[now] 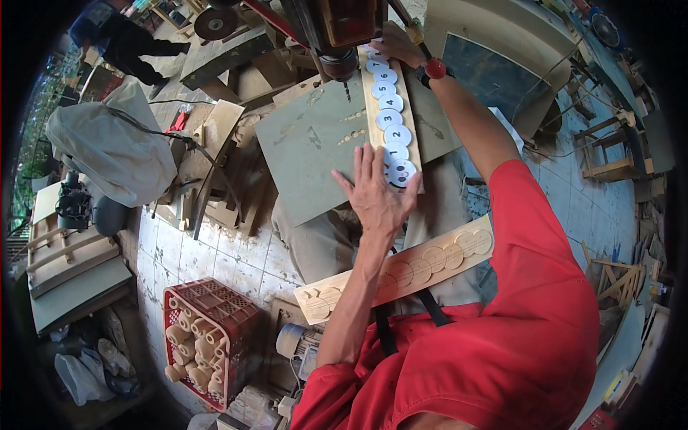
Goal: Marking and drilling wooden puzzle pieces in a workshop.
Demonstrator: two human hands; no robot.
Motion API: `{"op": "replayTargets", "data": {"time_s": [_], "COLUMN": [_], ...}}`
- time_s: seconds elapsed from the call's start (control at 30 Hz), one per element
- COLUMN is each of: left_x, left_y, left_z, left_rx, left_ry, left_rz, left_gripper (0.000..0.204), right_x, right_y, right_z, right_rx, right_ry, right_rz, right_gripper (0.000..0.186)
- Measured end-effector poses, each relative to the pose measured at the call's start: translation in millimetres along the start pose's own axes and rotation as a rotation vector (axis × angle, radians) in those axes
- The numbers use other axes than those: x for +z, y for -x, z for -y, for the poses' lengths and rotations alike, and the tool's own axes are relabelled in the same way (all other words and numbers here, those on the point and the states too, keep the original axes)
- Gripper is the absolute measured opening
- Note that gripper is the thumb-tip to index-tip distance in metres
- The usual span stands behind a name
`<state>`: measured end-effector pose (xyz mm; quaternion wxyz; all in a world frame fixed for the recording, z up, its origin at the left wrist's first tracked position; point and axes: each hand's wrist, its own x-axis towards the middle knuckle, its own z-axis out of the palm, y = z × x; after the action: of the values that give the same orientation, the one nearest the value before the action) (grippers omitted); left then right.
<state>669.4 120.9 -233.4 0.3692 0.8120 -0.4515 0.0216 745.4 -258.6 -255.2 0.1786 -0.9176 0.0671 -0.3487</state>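
Observation:
A long wooden board (416, 166) lies on the grey-green drill-press table (308, 154), with a row of overlapping white numbered discs (389, 118) and a face disc (401, 173) at the near end. My left hand (380, 197) rests on that end, fingers stretched and spread, thumb beside the face disc. At the far end my right hand (396, 46) is closed over the board, partly hidden by the drill press. The drill chuck and bit (344, 69) hang left of the board, apart from it. A second wooden board (423, 265) with carved overlapping circles lies across my lap, under my left forearm.
A red plastic crate (236, 315) of turned wooden pieces stands on the tiled floor at lower left. White cloth (132, 147) covers something beside stacked wood. A grey motor (290, 340) sits near my left elbow. Another person (125, 43) stands at the far left.

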Motion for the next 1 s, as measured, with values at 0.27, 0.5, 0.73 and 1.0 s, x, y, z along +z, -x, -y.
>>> {"op": "replayTargets", "data": {"time_s": [0.27,0.5,0.73,1.0], "left_x": [-104.7,-93.1,-53.7,-51.1], "left_y": [-33.0,-57.0,-70.0,-77.5], "left_z": [102.8,99.5,84.7,95.0], "left_rx": [0.026,0.227,0.127,0.148], "left_ry": [0.122,-0.28,-0.156,0.035], "left_rz": [0.261,0.038,0.112,0.091], "left_gripper": [0.059,0.054,0.058,0.045], "right_x": [-57.2,-104.8,-36.1,-21.5], "right_y": [68.8,99.7,76.9,78.2], "right_z": [39.6,129.9,214.3,200.3], "right_rx": [0.142,0.191,-0.232,-0.073], "right_ry": [0.171,0.521,-0.127,-0.156], "right_rz": [-0.012,0.093,0.174,0.274], "right_gripper": [0.027,0.029,0.042,0.043]}}
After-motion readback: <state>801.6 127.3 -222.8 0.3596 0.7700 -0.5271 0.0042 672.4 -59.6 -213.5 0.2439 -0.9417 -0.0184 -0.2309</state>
